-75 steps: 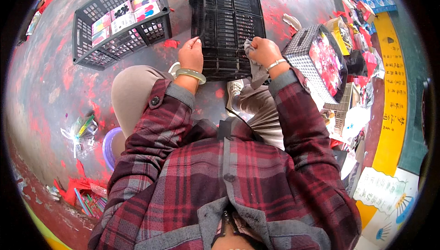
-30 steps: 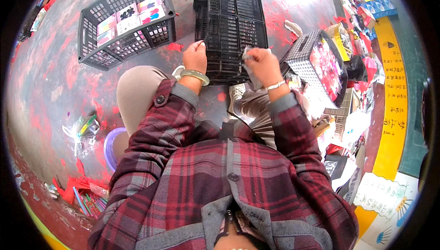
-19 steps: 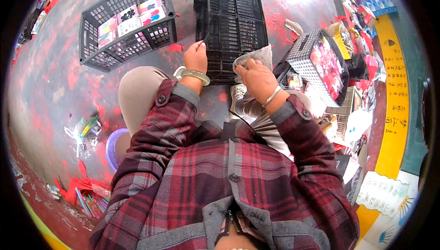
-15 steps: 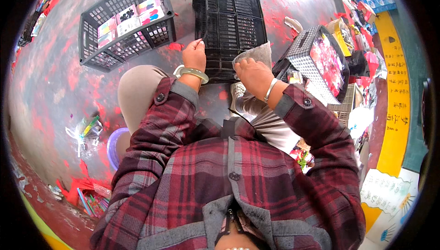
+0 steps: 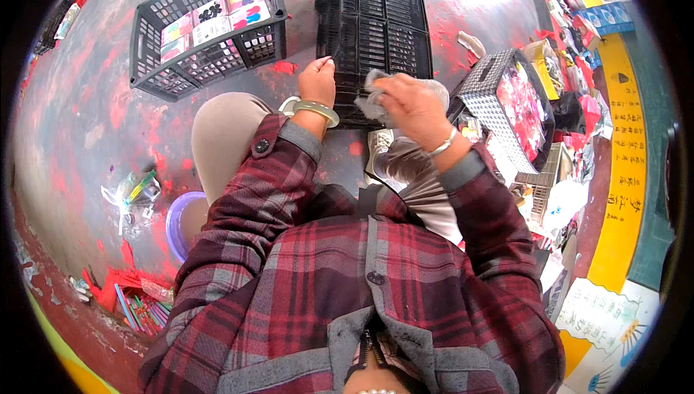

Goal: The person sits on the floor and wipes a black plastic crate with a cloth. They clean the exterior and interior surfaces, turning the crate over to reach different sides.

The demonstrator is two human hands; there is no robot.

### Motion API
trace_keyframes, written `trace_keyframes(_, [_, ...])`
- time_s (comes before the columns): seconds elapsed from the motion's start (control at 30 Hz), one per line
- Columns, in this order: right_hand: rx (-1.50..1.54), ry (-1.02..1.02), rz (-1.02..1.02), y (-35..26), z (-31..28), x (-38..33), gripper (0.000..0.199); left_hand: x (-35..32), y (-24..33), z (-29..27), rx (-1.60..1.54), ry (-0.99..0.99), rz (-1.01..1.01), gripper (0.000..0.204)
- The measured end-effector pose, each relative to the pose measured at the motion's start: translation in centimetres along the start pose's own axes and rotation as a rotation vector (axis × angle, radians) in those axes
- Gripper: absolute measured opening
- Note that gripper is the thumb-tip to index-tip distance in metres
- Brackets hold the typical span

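A black slatted plastic crate stands in front of me, its long side turned upward. My left hand is closed at its near left corner, fingers curled on the edge; a pale bangle circles that wrist. Over the crate's near right end, my right hand pinches a crumpled grey cloth, which hangs against the near end of the crate. Part of the cloth is hidden behind the fingers.
A dark grey basket with colourful packets stands at the left. To the right sit a checkered box of pink-red pieces and a beige basket. By my left knee is a purple-rimmed bucket; red scraps dot the floor.
My right hand has swung left across the crate's near end, and the cloth, spread at the corner before, is now bunched. The left hand keeps its place on the crate.
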State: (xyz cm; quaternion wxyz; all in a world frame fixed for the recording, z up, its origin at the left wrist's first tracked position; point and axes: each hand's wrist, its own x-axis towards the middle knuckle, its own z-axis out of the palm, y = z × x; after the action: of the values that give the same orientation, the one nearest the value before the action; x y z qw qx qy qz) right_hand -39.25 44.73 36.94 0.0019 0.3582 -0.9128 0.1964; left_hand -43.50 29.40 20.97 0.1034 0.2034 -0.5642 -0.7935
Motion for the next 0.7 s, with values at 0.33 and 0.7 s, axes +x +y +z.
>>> trace_keyframes(0.33, [-0.342, -0.271, -0.152, 0.8, 4.2, 1.0, 0.024, 0.2, -0.1, -0.3, 0.017, -0.015, 0.009, 0.022])
trace_keyframes(0.7, [-0.007, -0.042, -0.171, 4.2, 2.9, -2.8, 0.02, -0.2, 0.3, 0.1, 0.037, 0.01, 0.057, 0.021])
